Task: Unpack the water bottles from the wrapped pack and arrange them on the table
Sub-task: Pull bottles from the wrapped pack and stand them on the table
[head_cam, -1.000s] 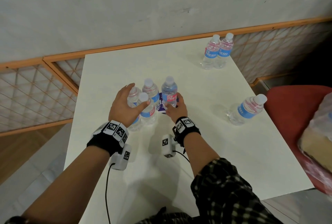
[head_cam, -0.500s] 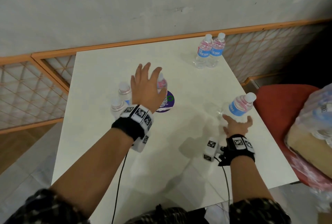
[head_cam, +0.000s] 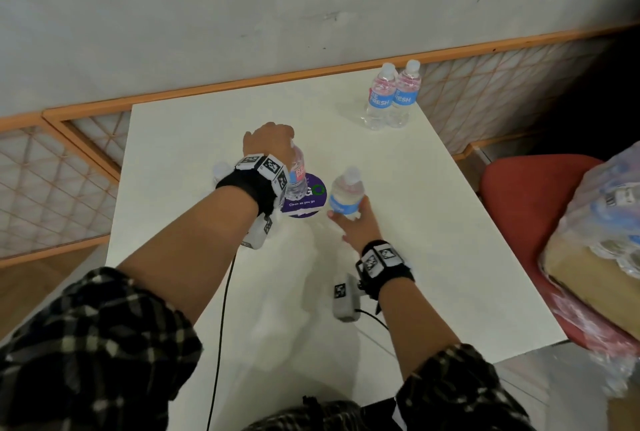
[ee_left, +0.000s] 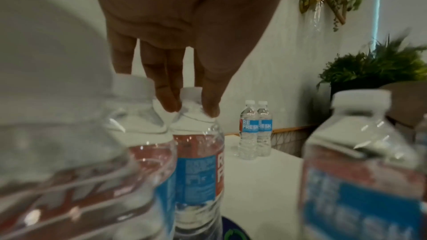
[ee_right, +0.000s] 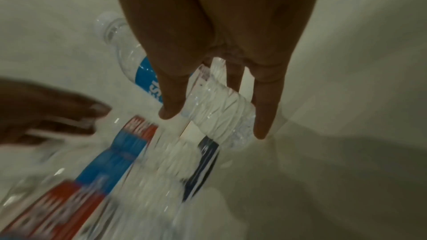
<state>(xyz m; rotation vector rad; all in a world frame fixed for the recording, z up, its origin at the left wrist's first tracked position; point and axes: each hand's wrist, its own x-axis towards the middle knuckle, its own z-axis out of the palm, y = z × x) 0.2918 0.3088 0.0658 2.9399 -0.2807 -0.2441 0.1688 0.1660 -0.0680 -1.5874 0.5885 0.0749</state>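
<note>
Two bottles (head_cam: 393, 96) stand upright side by side, touching, at the far right corner of the white bench (head_cam: 433, 240), their blue labels facing this way. Nearer the middle a cluster of three more stands under the person's left hand (head_cam: 268, 145): the wrist view shows three white caps in a bunch, though the nearest one is too blurred to read. That hand comes down from above, its grip pinching the neck of the middle bottle (ee_left: 197, 145) just below the cap, thumb on one side and fingertips (ee_left: 169, 101) on the other. This bottle stands on the edge of a round purple sticker (head_cam: 304, 200) stuck to the bench.

One further bottle (head_cam: 346, 197) is in the right hand (head_cam: 356, 224), just to the right of the sticker and near the cluster. Here the grip is wrapped round the ribbed lower part of the bottle, thumb and fingers on opposite sides, and the bottle leans, cap pointing away from the person. Whether its base touches the bench I cannot tell.

That makes six loose bottles that I can count. Off to the right, a wrapped pack (head_cam: 609, 223) of more bottles lies on a red chair (head_cam: 512, 209) beside the bench, on top of something tan; how many it holds cannot be counted.
</note>
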